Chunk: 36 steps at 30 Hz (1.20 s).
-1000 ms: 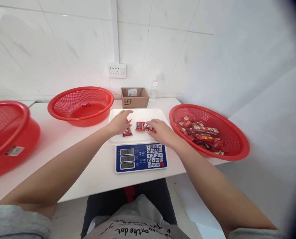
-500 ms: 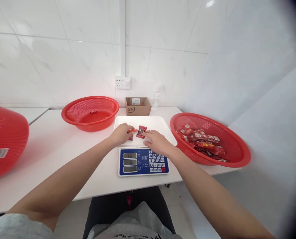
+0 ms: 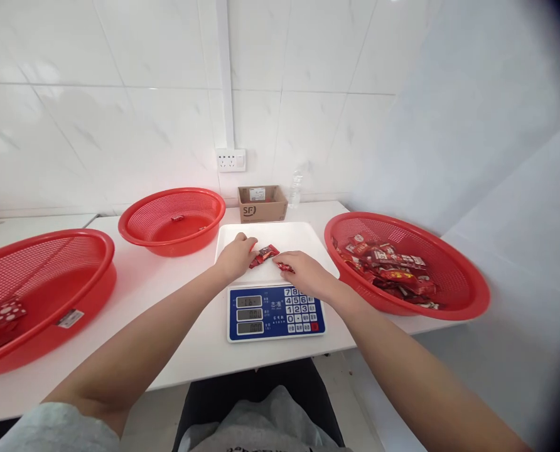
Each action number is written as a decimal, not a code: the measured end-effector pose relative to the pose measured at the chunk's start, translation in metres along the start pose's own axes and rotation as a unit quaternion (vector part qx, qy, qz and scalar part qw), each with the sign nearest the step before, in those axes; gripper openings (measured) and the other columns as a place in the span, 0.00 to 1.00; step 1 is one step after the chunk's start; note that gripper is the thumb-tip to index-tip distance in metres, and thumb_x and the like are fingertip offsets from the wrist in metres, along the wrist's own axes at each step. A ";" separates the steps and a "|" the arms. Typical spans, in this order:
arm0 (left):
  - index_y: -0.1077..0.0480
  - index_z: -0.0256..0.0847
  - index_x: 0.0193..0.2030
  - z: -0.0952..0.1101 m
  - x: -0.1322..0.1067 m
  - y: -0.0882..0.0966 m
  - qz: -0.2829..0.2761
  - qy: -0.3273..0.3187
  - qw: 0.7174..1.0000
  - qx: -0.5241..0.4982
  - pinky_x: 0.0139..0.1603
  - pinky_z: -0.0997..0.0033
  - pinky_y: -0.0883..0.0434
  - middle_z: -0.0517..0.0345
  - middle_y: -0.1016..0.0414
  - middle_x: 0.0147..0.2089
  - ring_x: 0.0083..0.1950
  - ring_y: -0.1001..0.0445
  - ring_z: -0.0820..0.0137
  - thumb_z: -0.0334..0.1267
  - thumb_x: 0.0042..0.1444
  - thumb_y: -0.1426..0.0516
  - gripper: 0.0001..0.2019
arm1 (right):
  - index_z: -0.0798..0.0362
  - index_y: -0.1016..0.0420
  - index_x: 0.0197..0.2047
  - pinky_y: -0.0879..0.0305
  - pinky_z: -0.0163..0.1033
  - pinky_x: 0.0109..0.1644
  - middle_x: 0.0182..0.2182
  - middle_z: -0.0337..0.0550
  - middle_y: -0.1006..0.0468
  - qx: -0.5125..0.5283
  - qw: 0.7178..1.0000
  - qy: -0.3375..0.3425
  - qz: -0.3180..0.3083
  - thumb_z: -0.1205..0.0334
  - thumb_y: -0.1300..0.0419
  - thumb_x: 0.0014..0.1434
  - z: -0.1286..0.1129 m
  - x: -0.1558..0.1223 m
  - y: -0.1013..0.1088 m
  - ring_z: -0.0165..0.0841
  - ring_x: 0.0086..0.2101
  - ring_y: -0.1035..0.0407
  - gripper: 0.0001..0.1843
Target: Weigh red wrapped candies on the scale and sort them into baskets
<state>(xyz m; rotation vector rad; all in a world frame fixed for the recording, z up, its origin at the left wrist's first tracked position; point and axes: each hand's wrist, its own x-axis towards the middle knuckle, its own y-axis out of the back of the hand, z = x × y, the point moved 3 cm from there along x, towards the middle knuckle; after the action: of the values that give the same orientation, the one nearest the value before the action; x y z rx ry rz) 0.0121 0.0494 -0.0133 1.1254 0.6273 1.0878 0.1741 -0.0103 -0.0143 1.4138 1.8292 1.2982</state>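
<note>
Both hands are over the white pan [image 3: 287,232] of a counting scale with a blue keypad panel [image 3: 276,314]. My left hand [image 3: 236,256] has its fingers closed at the left end of small red wrapped snack packets [image 3: 265,252], which partly overlap, so their number is unclear. My right hand [image 3: 304,272] curls its fingers over another small red packet [image 3: 285,267], pinched at the pan's right side. Print on the wrappers is too small to read.
A red basket [image 3: 459,285] full of red packets stands at the right. Behind left is a red basket [image 3: 169,246] with a few packets; another basket [image 3: 91,295] at far left holds packets. A cardboard box [image 3: 263,210] and a clear plastic bottle [image 3: 296,188] stand by the wall.
My right hand has shifted slightly right and down and now has a packet in its fingers. The packets between the hands have turned. The view has moved, showing more of the far-left basket.
</note>
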 end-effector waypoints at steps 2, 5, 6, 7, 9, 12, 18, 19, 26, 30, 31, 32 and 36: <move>0.32 0.42 0.51 -0.001 0.003 -0.001 -0.001 -0.002 1.000 -0.006 0.47 0.65 0.32 0.49 0.35 0.52 0.45 0.27 0.63 0.39 0.60 0.51 0.15 | 0.53 0.27 0.49 0.39 0.42 0.53 0.49 0.46 0.26 -0.001 1.000 -0.019 0.007 0.73 0.47 0.54 0.005 0.000 0.002 0.37 0.49 0.34 0.20; 0.33 0.41 0.52 0.000 0.002 -0.001 -0.005 -0.012 1.000 -0.024 0.50 0.67 0.33 0.49 0.35 0.53 0.48 0.28 0.64 0.41 0.60 0.52 0.16 | 0.53 0.28 0.50 0.39 0.44 0.53 0.49 0.47 0.26 -0.006 0.999 -0.042 0.019 0.71 0.48 0.55 0.009 0.001 0.004 0.38 0.49 0.35 0.19; 0.32 0.41 0.52 0.001 0.000 -0.001 -0.009 -0.019 0.999 -0.030 0.51 0.67 0.33 0.49 0.35 0.53 0.48 0.28 0.65 0.41 0.60 0.51 0.16 | 0.53 0.28 0.51 0.40 0.44 0.54 0.50 0.48 0.27 -0.008 0.999 -0.046 0.023 0.70 0.48 0.56 0.009 0.002 0.004 0.38 0.50 0.35 0.19; 0.32 0.42 0.52 0.002 -0.002 -0.001 -0.014 -0.029 0.999 -0.036 0.51 0.67 0.33 0.50 0.35 0.53 0.48 0.28 0.65 0.41 0.59 0.51 0.16 | 0.54 0.30 0.52 0.40 0.44 0.55 0.51 0.48 0.28 -0.011 0.998 -0.048 0.027 0.69 0.47 0.57 0.009 0.003 0.004 0.39 0.51 0.36 0.20; 0.30 0.44 0.51 0.005 -0.008 -0.001 -0.024 -0.054 0.997 -0.043 0.52 0.65 0.33 0.51 0.35 0.53 0.49 0.29 0.64 0.41 0.58 0.49 0.15 | 0.54 0.33 0.55 0.43 0.45 0.57 0.53 0.50 0.30 -0.019 0.998 -0.047 0.034 0.68 0.48 0.58 0.007 0.007 0.002 0.39 0.53 0.39 0.21; 0.30 0.48 0.51 0.007 -0.017 -0.001 -0.030 -0.091 0.994 -0.047 0.56 0.60 0.36 0.51 0.36 0.55 0.55 0.34 0.60 0.40 0.57 0.48 0.15 | 0.53 0.34 0.57 0.44 0.47 0.58 0.53 0.50 0.31 -0.031 0.999 -0.032 0.029 0.68 0.48 0.58 0.004 0.014 -0.004 0.39 0.55 0.41 0.22; 0.31 0.47 0.51 0.000 -0.027 0.004 -0.038 -0.102 0.991 -0.078 0.58 0.59 0.37 0.51 0.41 0.62 0.61 0.39 0.59 0.35 0.55 0.45 0.16 | 0.50 0.32 0.55 0.45 0.53 0.58 0.55 0.50 0.31 -0.036 0.999 -0.002 0.008 0.73 0.48 0.54 0.001 0.020 -0.008 0.41 0.57 0.42 0.25; 0.33 0.46 0.53 -0.003 -0.027 0.005 -0.036 -0.094 0.991 -0.085 0.58 0.58 0.37 0.50 0.43 0.63 0.61 0.39 0.59 0.35 0.54 0.45 0.18 | 0.50 0.32 0.55 0.46 0.53 0.59 0.56 0.49 0.33 -0.035 0.999 0.003 0.004 0.74 0.48 0.54 0.001 0.019 -0.006 0.41 0.58 0.43 0.26; 0.41 0.46 0.60 -0.019 -0.018 0.012 -0.042 -0.059 0.992 -0.103 0.62 0.54 0.43 0.51 0.46 0.66 0.66 0.47 0.59 0.43 0.56 0.46 0.24 | 0.45 0.34 0.58 0.48 0.54 0.61 0.61 0.45 0.39 0.031 0.998 -0.004 -0.055 0.68 0.48 0.56 0.009 0.007 0.010 0.42 0.61 0.49 0.25; 0.44 0.45 0.62 -0.010 -0.008 0.011 -0.052 -0.076 0.989 -0.116 0.63 0.55 0.44 0.48 0.47 0.67 0.68 0.51 0.60 0.48 0.58 0.49 0.26 | 0.50 0.31 0.54 0.43 0.49 0.58 0.54 0.49 0.31 0.027 0.997 -0.063 -0.029 0.69 0.47 0.55 0.021 0.007 0.015 0.40 0.54 0.38 0.23; 0.45 0.44 0.63 -0.006 -0.006 0.010 -0.063 -0.078 0.988 -0.117 0.64 0.55 0.44 0.48 0.49 0.68 0.69 0.53 0.60 0.49 0.58 0.49 0.27 | 0.51 0.30 0.53 0.41 0.48 0.56 0.52 0.49 0.29 0.029 0.997 -0.069 -0.029 0.69 0.48 0.55 0.024 0.009 0.016 0.40 0.52 0.36 0.22; 0.46 0.44 0.63 -0.003 -0.005 0.008 -0.080 -0.080 0.987 -0.115 0.64 0.54 0.46 0.48 0.50 0.68 0.69 0.56 0.59 0.49 0.58 0.49 0.28 | 0.51 0.29 0.51 0.39 0.46 0.54 0.50 0.48 0.28 0.031 0.996 -0.075 -0.031 0.69 0.48 0.55 0.025 0.011 0.015 0.39 0.49 0.34 0.20; 0.48 0.43 0.65 0.008 -0.002 0.000 -0.145 -0.083 0.980 -0.104 0.66 0.52 0.51 0.48 0.56 0.70 0.71 0.64 0.58 0.50 0.57 0.47 0.31 | 0.52 0.27 0.47 0.36 0.46 0.48 0.44 0.49 0.26 0.007 0.994 -0.109 -0.032 0.66 0.49 0.58 0.028 0.024 0.015 0.40 0.45 0.32 0.16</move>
<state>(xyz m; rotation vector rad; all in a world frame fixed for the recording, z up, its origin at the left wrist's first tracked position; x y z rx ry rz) 0.0184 0.0447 -0.0111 0.9008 0.5144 0.7801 0.1954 0.0225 -0.0093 1.4304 1.7270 1.0564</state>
